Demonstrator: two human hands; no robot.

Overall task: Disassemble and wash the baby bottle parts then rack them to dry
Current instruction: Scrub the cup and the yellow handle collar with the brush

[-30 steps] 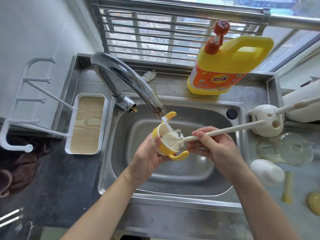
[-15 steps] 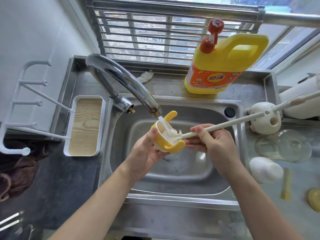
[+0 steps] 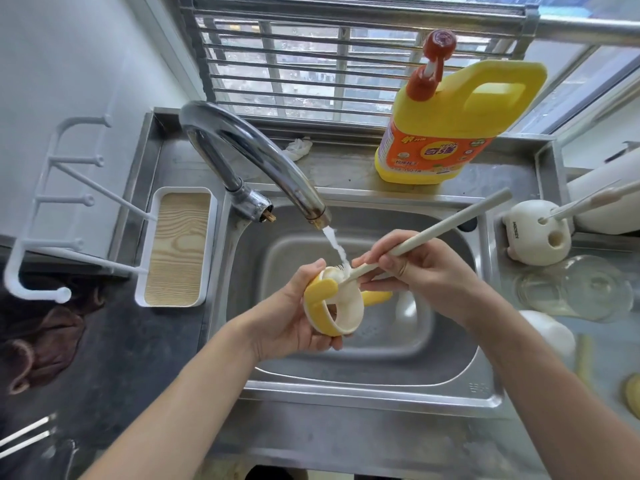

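At the left edge a white drying rack (image 3: 52,202) is standing beside a wood-grain tray (image 3: 176,247) on the steel counter (image 3: 346,168), under a barred window (image 3: 311,64). Mid-frame, the tap (image 3: 249,157) is running into the sink (image 3: 381,386). Over it, the left hand (image 3: 291,320) is gripping the yellow bottle collar (image 3: 332,306) and the right hand (image 3: 415,275) is grasping the brush (image 3: 433,230). Compared with half a second ago, the collar is now lying turned sideways and the brush handle is pointing higher
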